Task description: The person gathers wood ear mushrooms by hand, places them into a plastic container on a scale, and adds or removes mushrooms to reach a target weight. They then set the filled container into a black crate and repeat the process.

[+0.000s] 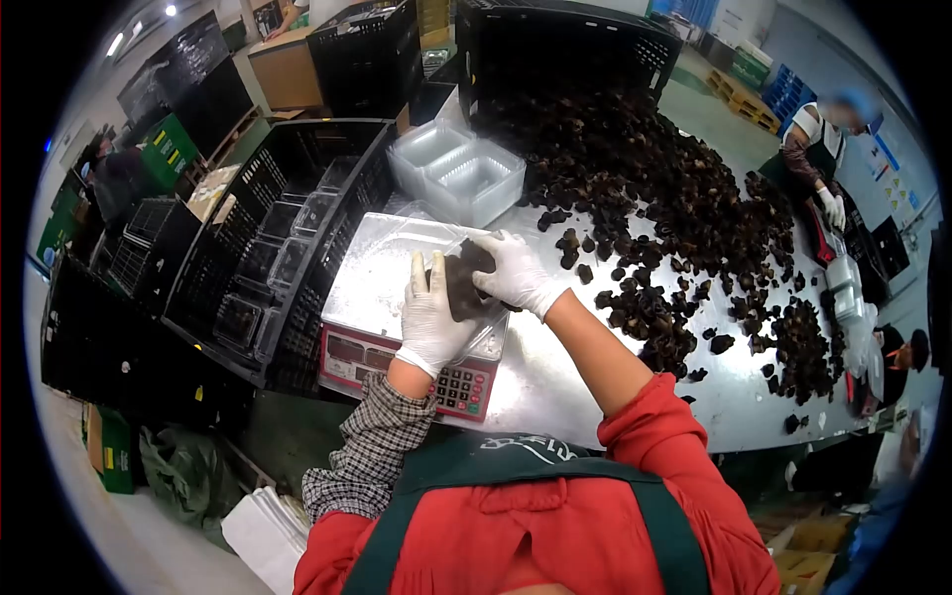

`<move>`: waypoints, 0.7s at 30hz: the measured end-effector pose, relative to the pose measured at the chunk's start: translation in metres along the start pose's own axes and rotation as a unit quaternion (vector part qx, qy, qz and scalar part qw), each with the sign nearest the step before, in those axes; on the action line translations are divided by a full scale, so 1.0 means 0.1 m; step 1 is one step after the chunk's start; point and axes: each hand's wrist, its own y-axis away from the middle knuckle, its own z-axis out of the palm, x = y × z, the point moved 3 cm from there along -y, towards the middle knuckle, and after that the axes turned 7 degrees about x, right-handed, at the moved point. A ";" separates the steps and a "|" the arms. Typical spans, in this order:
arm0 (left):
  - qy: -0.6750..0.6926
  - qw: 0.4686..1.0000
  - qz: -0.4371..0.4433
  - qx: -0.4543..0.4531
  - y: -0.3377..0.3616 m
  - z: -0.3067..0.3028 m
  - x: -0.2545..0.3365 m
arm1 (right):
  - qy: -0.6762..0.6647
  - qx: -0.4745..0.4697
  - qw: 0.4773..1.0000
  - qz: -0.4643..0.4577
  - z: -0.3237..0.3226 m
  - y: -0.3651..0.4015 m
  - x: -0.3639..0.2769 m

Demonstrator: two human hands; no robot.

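Both hands wear white gloves and meet over a red scale (372, 253) with a metal top. My left hand (430, 315) presses against the near left side of a dark clump of mushroom-like pieces (462, 283). My right hand (518, 276) curls over the clump's right side. Beneath the clump there seems to be a clear plastic tray, mostly hidden by the hands. Stacked clear trays (474, 180) stand just beyond the scale. A large heap of the same dark pieces (635, 164) spreads over the metal table (535, 382) to the right.
A black crate (382, 149) with filled clear trays stands left of the scale. Another black crate (575, 30) lies behind the heap, its opening towards it. At the right edge, a gloved co-worker (823, 149) stands by more clear trays (845, 288).
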 end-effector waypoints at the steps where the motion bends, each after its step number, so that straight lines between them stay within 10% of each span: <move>1: 0.002 1.000 -0.004 -0.015 0.00 0.00 0.01 | -0.039 0.002 0.999 0.024 0.00 -0.01 0.03; 7: 0.114 0.990 0.046 -0.066 -0.05 -0.05 -0.14 | -0.327 0.078 0.937 0.096 0.17 -0.09 0.11; 13: 0.294 0.949 -0.059 0.101 -0.16 -0.42 -0.58 | -0.498 0.108 0.842 0.180 0.00 -0.01 0.09; 19: 0.434 0.889 -0.144 0.004 -0.11 -0.34 -0.38 | -0.321 0.123 0.938 0.051 0.15 -0.01 -0.13; 21: 0.298 0.954 0.028 0.023 -0.08 -0.23 -0.29 | -0.293 0.130 0.945 0.060 0.32 0.00 -0.07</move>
